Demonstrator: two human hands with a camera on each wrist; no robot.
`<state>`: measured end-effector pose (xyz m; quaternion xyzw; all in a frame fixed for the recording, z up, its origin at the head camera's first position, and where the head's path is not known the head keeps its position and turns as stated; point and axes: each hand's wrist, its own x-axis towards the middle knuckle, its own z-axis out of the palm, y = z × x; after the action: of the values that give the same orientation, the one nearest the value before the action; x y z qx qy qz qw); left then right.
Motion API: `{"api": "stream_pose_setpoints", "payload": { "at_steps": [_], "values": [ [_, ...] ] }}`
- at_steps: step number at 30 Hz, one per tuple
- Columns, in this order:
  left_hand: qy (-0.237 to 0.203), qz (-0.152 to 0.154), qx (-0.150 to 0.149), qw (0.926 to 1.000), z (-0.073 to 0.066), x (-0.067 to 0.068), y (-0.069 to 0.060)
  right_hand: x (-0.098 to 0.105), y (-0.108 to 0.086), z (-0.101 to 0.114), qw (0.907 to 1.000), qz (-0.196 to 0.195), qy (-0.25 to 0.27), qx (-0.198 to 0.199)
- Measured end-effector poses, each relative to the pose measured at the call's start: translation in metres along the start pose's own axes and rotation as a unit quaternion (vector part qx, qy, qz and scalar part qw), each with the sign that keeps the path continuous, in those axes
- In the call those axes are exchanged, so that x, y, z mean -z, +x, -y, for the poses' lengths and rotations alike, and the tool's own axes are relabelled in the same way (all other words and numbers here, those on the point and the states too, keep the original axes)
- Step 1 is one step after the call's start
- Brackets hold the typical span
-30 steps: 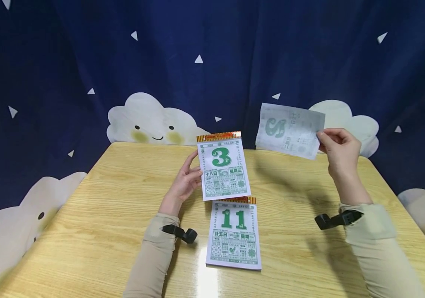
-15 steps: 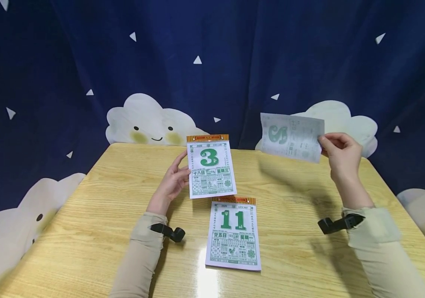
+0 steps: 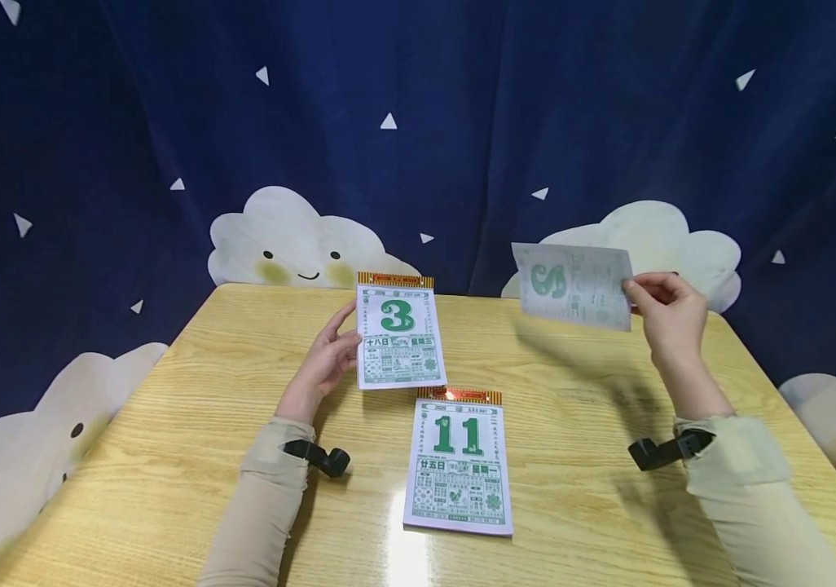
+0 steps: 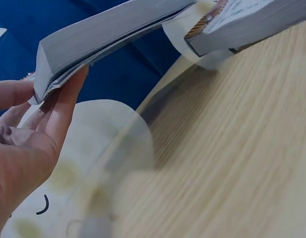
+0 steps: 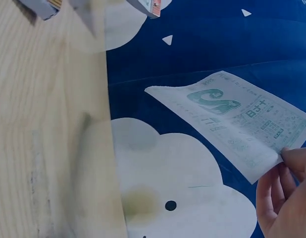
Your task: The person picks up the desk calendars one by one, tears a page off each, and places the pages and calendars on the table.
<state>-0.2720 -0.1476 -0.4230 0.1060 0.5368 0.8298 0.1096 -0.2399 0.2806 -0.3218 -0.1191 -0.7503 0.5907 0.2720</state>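
My left hand (image 3: 326, 359) grips the left edge of a thick tear-off calendar (image 3: 399, 338) that shows a green 3, thumb on its front. The left wrist view has this calendar block (image 4: 103, 39) raised above the table, fingers beneath it. Between the thumb and fingers of my right hand (image 3: 671, 318) is pinched a loose calendar page (image 3: 572, 285), held by one end in the air. A reversed green 2 shows through the sheet (image 5: 232, 114). Lying on the table nearer to me is a second tear-off calendar (image 3: 458, 465), reading 11.
The wooden table (image 3: 169, 456) reaches back to a dark blue curtain (image 3: 418, 98) with white triangles and cloud faces (image 3: 293, 236). Each sleeve carries a strapped black wrist camera, one on the left (image 3: 326, 458) and one on the right (image 3: 671, 448).
The left hand has carried the 3 calendar leftward and slightly lower, away from the 11 calendar. The right hand has lowered the loose page a little. Both grips are unchanged.
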Motion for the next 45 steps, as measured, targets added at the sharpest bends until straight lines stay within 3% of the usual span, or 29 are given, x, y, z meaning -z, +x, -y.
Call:
{"api": "stream_pose_setpoints", "payload": {
  "at_steps": [11, 20, 25, 29, 32, 37, 41, 45],
  "values": [
    [0.017, -0.049, 0.019, 0.9985, 0.001, 0.004, 0.008, -0.010, -0.002, -0.018, 0.9891, 0.003, -0.129, 0.071],
    [0.028, -0.075, 0.032, 0.9963, 0.003, 0.004, 0.016, -0.020, 0.000, -0.029, 0.9669, -0.004, -0.209, 0.146],
    [0.040, -0.080, 0.037, 0.9953, 0.004, 0.003, 0.020, -0.025, 0.002, -0.035, 0.9490, -0.004, -0.245, 0.199],
    [0.046, -0.086, 0.045, 0.9943, 0.006, 0.003, 0.023, -0.028, 0.003, -0.042, 0.9272, 0.001, -0.277, 0.252],
    [0.047, -0.088, 0.059, 0.9933, 0.009, 0.002, 0.024, -0.031, 0.002, -0.048, 0.9055, 0.007, -0.309, 0.291],
    [0.054, -0.090, 0.080, 0.9913, 0.013, 0.002, 0.027, -0.037, -0.002, -0.057, 0.8563, 0.012, -0.342, 0.386],
    [0.072, -0.112, 0.087, 0.9873, 0.014, -0.001, 0.030, -0.042, -0.006, -0.065, 0.8173, 0.030, -0.345, 0.460],
    [0.102, -0.138, 0.087, 0.9813, 0.014, -0.005, 0.032, -0.047, -0.011, -0.072, 0.7976, 0.071, -0.349, 0.487]
  ]
}}
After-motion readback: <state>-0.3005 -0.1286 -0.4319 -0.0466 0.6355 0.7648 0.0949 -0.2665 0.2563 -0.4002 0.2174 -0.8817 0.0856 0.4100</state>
